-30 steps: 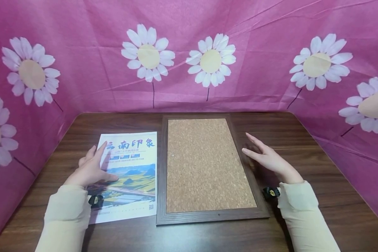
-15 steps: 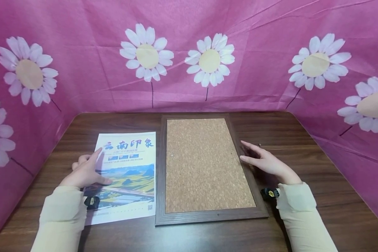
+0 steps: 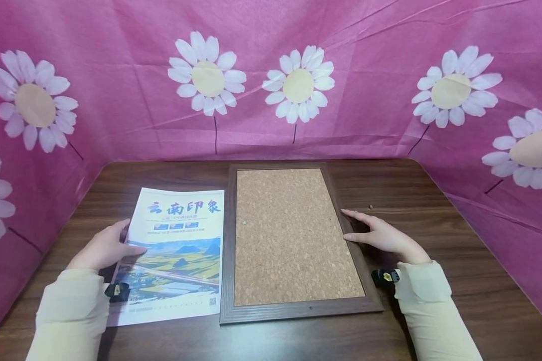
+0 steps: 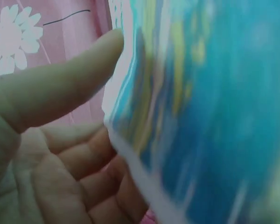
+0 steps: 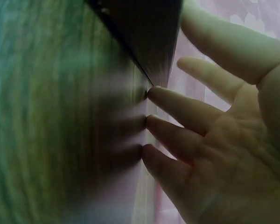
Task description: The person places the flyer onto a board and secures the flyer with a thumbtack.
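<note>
A printed poster (image 3: 176, 265) with blue Chinese lettering and a landscape picture lies left of centre, its upper edge slightly wavy. My left hand (image 3: 101, 245) pinches its left edge, the thumb over the face and the other fingers at the edge; the left wrist view shows the paper bent there. Beside the poster lies a dark wooden-framed cork board (image 3: 293, 235). My right hand (image 3: 386, 233) is at the board's right side, thumb against the frame (image 3: 372, 296). In the right wrist view its extended fingertips (image 5: 154, 154) touch the tabletop beside the frame.
The brown wood-grain table (image 3: 469, 281) carries a tiny round object (image 3: 371, 206) behind my right hand. A pink cloth (image 3: 366, 100) printed with white daisies encloses the back and sides. Black wrist devices (image 3: 385, 276) sit below each hand.
My left hand has slid left off the poster's face to its left edge and now pinches it. My right hand has come nearer and lower, to the cork board's frame.
</note>
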Tool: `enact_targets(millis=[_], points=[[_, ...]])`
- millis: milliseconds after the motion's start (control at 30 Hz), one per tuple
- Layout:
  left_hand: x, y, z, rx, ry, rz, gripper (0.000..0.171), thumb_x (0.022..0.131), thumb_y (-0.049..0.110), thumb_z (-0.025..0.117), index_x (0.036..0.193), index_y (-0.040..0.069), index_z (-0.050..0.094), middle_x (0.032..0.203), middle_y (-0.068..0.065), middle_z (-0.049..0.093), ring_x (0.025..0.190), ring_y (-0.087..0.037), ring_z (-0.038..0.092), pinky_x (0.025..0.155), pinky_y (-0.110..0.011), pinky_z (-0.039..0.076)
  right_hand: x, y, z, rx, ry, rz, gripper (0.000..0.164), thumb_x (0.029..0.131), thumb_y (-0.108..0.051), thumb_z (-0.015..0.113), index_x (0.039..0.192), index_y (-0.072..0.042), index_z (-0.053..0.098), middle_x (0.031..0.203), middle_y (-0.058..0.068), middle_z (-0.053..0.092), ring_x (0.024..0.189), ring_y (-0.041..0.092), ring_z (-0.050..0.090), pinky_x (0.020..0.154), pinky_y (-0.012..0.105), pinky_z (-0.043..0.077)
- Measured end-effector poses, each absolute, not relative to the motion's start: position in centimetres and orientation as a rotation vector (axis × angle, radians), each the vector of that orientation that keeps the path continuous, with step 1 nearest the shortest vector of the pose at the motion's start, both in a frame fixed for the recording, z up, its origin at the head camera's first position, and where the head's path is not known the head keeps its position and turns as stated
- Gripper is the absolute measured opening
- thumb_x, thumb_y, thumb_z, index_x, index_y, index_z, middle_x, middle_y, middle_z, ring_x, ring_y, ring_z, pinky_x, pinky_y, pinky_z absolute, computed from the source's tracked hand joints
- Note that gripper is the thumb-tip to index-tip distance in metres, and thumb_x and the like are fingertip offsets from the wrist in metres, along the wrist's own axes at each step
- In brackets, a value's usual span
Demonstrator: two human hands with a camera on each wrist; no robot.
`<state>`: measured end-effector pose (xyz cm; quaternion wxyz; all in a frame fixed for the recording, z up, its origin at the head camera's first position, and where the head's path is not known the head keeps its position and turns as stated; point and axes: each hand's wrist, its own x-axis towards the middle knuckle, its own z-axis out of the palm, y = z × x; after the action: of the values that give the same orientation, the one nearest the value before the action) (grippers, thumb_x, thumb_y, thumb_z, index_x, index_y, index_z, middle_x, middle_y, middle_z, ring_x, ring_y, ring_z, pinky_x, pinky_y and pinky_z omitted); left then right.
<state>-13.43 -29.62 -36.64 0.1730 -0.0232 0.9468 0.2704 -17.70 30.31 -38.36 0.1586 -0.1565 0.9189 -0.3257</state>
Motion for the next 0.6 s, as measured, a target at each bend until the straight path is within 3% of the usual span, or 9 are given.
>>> enact_targets(millis=[100,267,600], points=[[-13.4,-30.2,-36.5,-0.033,2.672,0.760,0.072,0.090,0.025,0.071,0.138,-0.018,0.038,0.114,-0.035,0.061,0.097,-0.038,0.063,0.083,-0.057,0.051,-17.7,30.3,-38.4,-0.465,2.631,-0.916,0.072,0.095,-0.035,0.067,0.153,-0.005,0.035,0.155,0.027,0.033,0.144,0.049,0.026,0.112,0.066,0.025],[-13.5,-31.0,-36.8,-0.050,2.599,0.867,0.055,0.095,0.015,0.064,0.129,-0.024,0.043,0.107,-0.034,0.064,0.087,-0.030,0.069,0.077,-0.046,0.060,-17.6,30.3,-38.4,-0.475,2.644,-0.899,0.072,0.094,-0.034,0.067,0.152,-0.004,0.036,0.154,0.028,0.034,0.143,0.049,0.028,0.111,0.066,0.027],[-12.7,-32.4,-37.5,-0.122,2.578,1.156,0.050,0.101,0.022,0.058,0.128,-0.020,0.049,0.097,-0.016,0.073,0.079,-0.013,0.070,0.071,-0.031,0.060,-17.7,30.2,-38.4,-0.465,2.633,-0.927,0.070,0.094,-0.032,0.068,0.151,-0.003,0.038,0.154,0.029,0.034,0.144,0.049,0.027,0.112,0.066,0.026]])
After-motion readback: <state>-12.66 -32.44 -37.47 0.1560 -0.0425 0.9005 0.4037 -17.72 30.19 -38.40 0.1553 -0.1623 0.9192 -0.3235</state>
